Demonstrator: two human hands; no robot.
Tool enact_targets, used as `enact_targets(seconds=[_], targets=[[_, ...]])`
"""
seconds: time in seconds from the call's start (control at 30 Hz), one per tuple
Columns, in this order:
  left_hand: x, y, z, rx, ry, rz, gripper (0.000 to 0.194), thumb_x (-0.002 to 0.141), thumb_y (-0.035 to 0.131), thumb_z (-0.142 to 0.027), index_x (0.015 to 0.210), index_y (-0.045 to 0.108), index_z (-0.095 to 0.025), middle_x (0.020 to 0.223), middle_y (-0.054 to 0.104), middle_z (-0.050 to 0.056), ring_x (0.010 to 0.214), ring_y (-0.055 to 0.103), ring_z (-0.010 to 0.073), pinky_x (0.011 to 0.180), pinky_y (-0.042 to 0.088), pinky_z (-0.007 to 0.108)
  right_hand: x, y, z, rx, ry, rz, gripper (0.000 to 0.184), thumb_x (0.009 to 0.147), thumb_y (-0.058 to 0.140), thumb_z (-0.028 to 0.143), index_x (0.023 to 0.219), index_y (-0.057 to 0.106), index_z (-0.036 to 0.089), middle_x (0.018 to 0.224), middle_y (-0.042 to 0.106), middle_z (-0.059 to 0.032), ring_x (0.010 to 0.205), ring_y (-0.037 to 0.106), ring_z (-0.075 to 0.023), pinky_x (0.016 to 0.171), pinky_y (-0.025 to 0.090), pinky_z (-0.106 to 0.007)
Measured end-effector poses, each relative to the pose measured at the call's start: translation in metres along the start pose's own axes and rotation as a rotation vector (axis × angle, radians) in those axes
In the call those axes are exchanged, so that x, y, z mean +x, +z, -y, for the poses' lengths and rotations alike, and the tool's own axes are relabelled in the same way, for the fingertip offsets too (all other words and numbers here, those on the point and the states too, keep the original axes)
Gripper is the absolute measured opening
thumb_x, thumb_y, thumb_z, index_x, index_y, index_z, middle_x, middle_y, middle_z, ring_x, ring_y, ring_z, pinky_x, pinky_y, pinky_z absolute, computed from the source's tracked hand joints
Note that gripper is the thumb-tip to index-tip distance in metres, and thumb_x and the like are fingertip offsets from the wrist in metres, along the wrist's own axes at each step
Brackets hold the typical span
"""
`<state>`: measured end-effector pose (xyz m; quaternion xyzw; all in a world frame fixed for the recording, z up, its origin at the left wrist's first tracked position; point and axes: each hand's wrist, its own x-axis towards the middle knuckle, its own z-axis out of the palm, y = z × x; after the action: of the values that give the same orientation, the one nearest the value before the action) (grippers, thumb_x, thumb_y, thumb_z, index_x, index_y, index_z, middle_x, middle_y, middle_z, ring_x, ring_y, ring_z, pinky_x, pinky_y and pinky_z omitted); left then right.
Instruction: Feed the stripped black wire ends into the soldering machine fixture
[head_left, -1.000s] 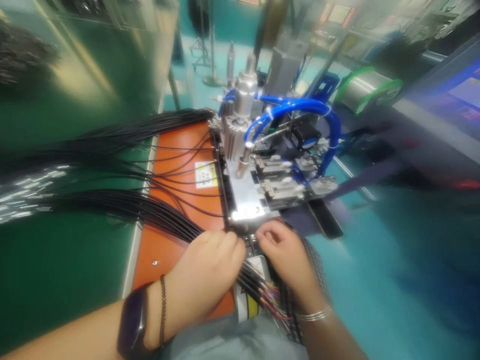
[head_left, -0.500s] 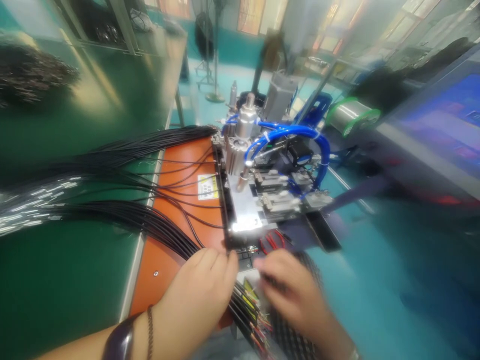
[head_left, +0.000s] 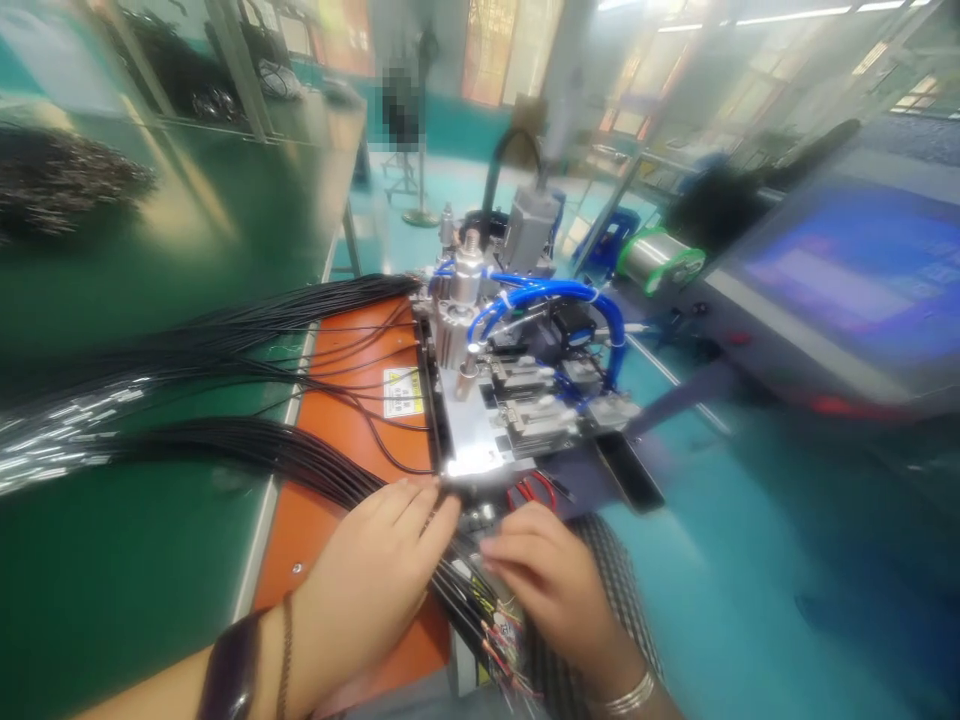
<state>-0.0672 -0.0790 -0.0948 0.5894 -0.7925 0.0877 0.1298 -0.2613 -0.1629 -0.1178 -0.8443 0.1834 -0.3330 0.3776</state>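
My left hand (head_left: 371,570) lies over a thick bundle of black wires (head_left: 300,460), its fingers reaching toward the front edge of a silver machine plate (head_left: 472,425). My right hand (head_left: 544,590) is curled just to the right, above the stripped, coloured wire ends (head_left: 499,630). The wires run left across an orange mat (head_left: 300,540). Whether my right fingers pinch a wire is hidden.
Blue tubing (head_left: 540,292) loops over the pneumatic fixture. Red-handled pliers (head_left: 531,490) lie beyond my right hand. A green bench (head_left: 127,540) stretches left, with silver-tipped wires (head_left: 52,430). A solder spool (head_left: 661,262) and a monitor (head_left: 847,275) stand to the right.
The view has tilted up, so the machine sits lower in the frame. My hands have drawn slightly back from the plate, and the red-handled pliers have come into view.
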Motion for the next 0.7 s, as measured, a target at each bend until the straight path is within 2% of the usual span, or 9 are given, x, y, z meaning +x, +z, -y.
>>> enact_targets(seconds=[0.1, 0.17, 0.23, 0.37, 0.47, 0.57, 0.63, 0.7], targets=[[-0.0015, -0.0021, 0.0011, -0.01, 0.085, -0.168, 0.034, 0.081, 0.041, -0.003, 0.107, 0.062, -0.009, 0.11, 0.064, 0.013, 0.101, 0.059, 0.0254, 0.088, 0.05, 0.042, 0.0019, 0.0, -0.0035, 0.025, 0.062, -0.04, 0.019, 0.085, 0.059, 0.009, 0.098, 0.065, 0.022, 0.087, 0.062, -0.0026, 0.082, 0.056, -0.0144, 0.073, 0.047, -0.028], [-0.0013, -0.0047, 0.0005, -0.022, 0.12, -0.238, 0.03, 0.085, 0.04, -0.004, 0.104, 0.063, -0.009, 0.11, 0.065, 0.012, 0.102, 0.059, 0.0247, 0.088, 0.05, 0.041, 0.0015, 0.0008, -0.0046, 0.038, 0.093, -0.06, 0.018, 0.085, 0.06, 0.009, 0.096, 0.066, 0.022, 0.087, 0.062, -0.0022, 0.083, 0.057, -0.0142, 0.074, 0.047, -0.027], [-0.0002, -0.0067, -0.0006, -0.05, 0.13, -0.235, 0.028, 0.087, 0.04, -0.005, 0.101, 0.063, -0.009, 0.108, 0.065, 0.011, 0.098, 0.059, 0.0238, 0.085, 0.052, 0.04, 0.0, 0.0025, -0.0053, 0.05, 0.116, -0.075, 0.017, 0.085, 0.061, 0.009, 0.094, 0.066, 0.022, 0.086, 0.062, -0.0017, 0.083, 0.057, -0.014, 0.075, 0.046, -0.027], [0.0018, -0.0076, -0.0022, -0.107, 0.085, -0.105, 0.029, 0.09, 0.036, -0.008, 0.107, 0.06, -0.009, 0.096, 0.065, 0.01, 0.083, 0.059, 0.0216, 0.071, 0.054, 0.038, -0.0037, 0.006, -0.0061, 0.064, 0.137, -0.08, 0.016, 0.085, 0.059, 0.008, 0.092, 0.065, 0.022, 0.086, 0.061, -0.0008, 0.083, 0.056, -0.0137, 0.075, 0.046, -0.027], [0.0013, -0.0072, -0.0012, -0.115, 0.103, -0.175, 0.027, 0.09, 0.039, -0.008, 0.108, 0.059, -0.006, 0.094, 0.064, 0.012, 0.083, 0.058, 0.0221, 0.071, 0.054, 0.038, -0.0043, 0.0056, -0.0054, 0.079, 0.151, -0.07, 0.018, 0.083, 0.062, 0.009, 0.095, 0.062, 0.023, 0.091, 0.06, -0.0008, 0.087, 0.056, -0.0141, 0.079, 0.045, -0.027], [-0.0002, -0.007, 0.0012, -0.12, 0.131, -0.246, 0.023, 0.088, 0.043, -0.005, 0.104, 0.06, -0.004, 0.096, 0.063, 0.013, 0.085, 0.058, 0.0221, 0.074, 0.053, 0.038, -0.0015, 0.0043, -0.0022, 0.103, 0.128, -0.002, 0.026, 0.08, 0.067, 0.013, 0.103, 0.06, 0.023, 0.098, 0.06, -0.0022, 0.092, 0.055, -0.0156, 0.082, 0.045, -0.028], [-0.0018, -0.0073, 0.0025, -0.1, 0.145, -0.263, 0.023, 0.088, 0.044, -0.005, 0.105, 0.06, -0.003, 0.098, 0.064, 0.014, 0.089, 0.058, 0.0231, 0.077, 0.052, 0.039, 0.0017, 0.0049, 0.0005, 0.12, 0.084, 0.025, 0.022, 0.082, 0.066, 0.014, 0.102, 0.061, 0.022, 0.096, 0.061, -0.0026, 0.09, 0.055, -0.0157, 0.081, 0.045, -0.028], [-0.0038, -0.008, 0.0029, -0.068, 0.163, -0.282, 0.024, 0.089, 0.043, -0.005, 0.106, 0.06, -0.003, 0.102, 0.064, 0.015, 0.095, 0.058, 0.0246, 0.081, 0.051, 0.039, 0.0051, 0.007, 0.002, 0.12, 0.055, -0.009, 0.015, 0.084, 0.063, 0.014, 0.097, 0.062, 0.021, 0.091, 0.062, -0.0025, 0.086, 0.056, -0.0154, 0.079, 0.045, -0.028]])
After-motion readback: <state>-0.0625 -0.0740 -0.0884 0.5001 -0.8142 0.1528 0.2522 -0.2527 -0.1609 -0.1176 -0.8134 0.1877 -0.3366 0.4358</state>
